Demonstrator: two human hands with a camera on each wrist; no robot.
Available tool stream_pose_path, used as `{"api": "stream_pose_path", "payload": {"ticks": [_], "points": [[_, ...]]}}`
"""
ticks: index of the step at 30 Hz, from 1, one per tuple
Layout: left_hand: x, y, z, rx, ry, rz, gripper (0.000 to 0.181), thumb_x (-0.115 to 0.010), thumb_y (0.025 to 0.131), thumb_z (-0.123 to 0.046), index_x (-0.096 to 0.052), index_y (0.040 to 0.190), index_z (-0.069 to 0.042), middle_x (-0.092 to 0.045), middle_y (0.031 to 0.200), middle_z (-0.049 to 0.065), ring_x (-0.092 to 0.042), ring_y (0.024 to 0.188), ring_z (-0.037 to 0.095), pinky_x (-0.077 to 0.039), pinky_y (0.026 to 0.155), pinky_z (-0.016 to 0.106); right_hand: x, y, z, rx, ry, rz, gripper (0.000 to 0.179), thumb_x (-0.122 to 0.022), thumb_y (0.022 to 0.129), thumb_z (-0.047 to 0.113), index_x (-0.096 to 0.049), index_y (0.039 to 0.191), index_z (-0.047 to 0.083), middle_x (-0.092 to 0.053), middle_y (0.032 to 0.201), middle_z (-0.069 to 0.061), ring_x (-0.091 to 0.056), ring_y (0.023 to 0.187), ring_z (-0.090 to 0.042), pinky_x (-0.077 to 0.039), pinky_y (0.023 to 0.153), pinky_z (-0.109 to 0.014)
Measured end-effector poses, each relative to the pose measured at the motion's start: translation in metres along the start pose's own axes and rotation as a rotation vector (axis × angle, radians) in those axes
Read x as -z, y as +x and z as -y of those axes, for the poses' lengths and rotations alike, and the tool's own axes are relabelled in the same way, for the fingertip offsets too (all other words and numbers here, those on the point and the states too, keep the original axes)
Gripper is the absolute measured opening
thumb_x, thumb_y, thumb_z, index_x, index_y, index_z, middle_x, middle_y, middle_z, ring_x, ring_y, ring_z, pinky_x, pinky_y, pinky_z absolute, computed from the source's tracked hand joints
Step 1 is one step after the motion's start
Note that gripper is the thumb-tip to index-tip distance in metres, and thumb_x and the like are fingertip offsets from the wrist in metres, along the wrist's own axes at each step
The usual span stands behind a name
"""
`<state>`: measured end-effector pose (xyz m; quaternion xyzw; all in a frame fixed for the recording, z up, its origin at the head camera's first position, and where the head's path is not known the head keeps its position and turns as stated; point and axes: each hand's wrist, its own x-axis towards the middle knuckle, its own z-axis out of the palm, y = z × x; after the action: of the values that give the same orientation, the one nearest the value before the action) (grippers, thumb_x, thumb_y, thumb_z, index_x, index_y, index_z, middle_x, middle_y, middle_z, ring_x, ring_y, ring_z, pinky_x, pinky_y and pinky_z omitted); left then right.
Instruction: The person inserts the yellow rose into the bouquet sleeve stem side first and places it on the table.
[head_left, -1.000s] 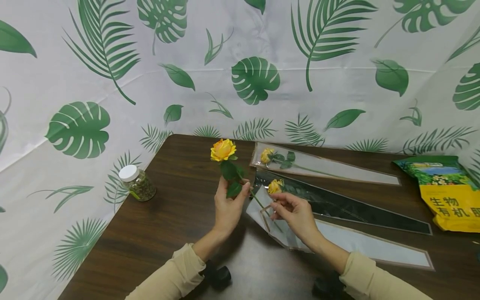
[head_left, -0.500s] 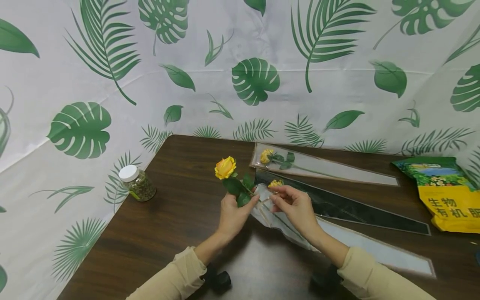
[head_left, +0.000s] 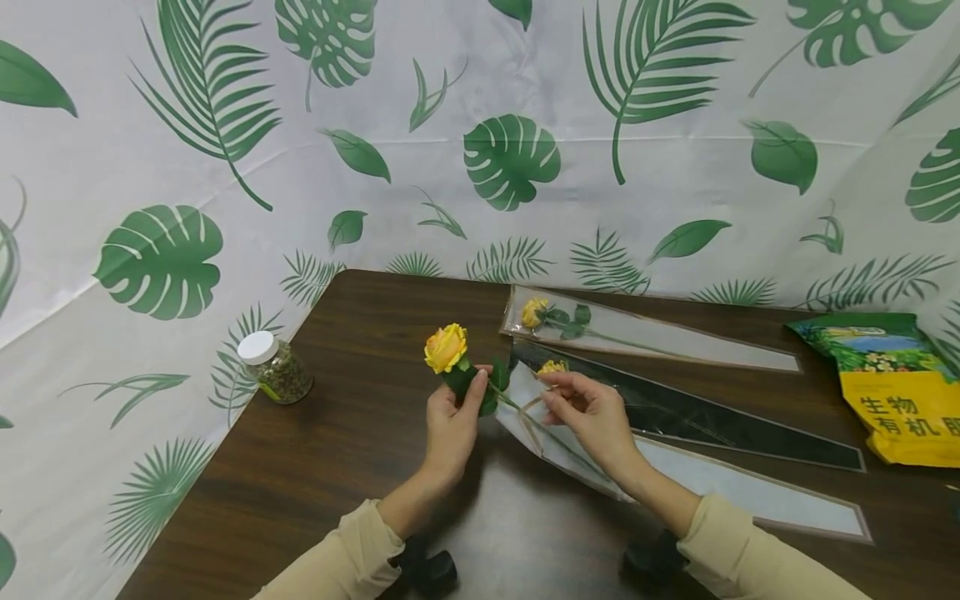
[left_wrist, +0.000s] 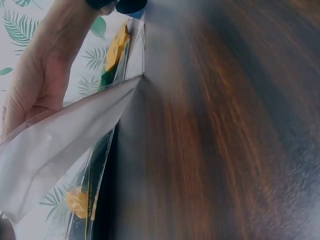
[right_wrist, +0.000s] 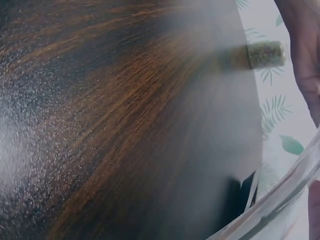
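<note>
Just under its bloom, a yellow rose (head_left: 446, 347) with green leaves is held by my left hand (head_left: 452, 425), thumb and fingers around the stem. The stem slants down right into a flower sleeve (head_left: 701, 471) with a white back. At the sleeve's wide mouth, my right hand (head_left: 596, 417) pinches the edge between thumb and fingers. In the left wrist view the sleeve (left_wrist: 65, 130) lifts off the table below the right hand (left_wrist: 42, 75). Part of the left hand (right_wrist: 307, 55) shows in the right wrist view, above the sleeve's edge. Leaves partly cover the left fingers.
Behind lie a black sleeve (head_left: 750, 432) and a clear sleeve (head_left: 697, 348), each with a yellow rose. A white-lidded jar (head_left: 276, 367) stands at the left table edge. A yellow-green bag (head_left: 892, 387) lies at right on the brown table (head_left: 360, 350).
My left hand has brought the rose down toward me, and its stem reaches farther into the sleeve. The left hand's grip has turned slightly. My right hand stays nearly in place at the mouth.
</note>
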<state>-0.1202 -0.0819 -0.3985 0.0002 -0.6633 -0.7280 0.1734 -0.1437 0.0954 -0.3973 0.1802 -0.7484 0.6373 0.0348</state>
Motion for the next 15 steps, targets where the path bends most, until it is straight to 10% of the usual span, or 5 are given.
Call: {"api": "stream_pose_path", "payload": {"ticks": [15], "points": [[-0.005,-0.0004,-0.0045,0.101,0.1,0.045,0.029,-0.072,0.083,-0.009,-0.062,0.106,0.005,-0.069,0.095,0.02,-0.062,0.078,0.007,-0.051,0.067,0.018,-0.0018,-0.0006,0.0069,0.041,-0.115,-0.014,0.021,-0.065,0.085,0.0,-0.067,0.106,-0.004,-0.068,0.076,-0.014,-0.063,0.057,-0.008,-0.055,0.057,-0.024]]}}
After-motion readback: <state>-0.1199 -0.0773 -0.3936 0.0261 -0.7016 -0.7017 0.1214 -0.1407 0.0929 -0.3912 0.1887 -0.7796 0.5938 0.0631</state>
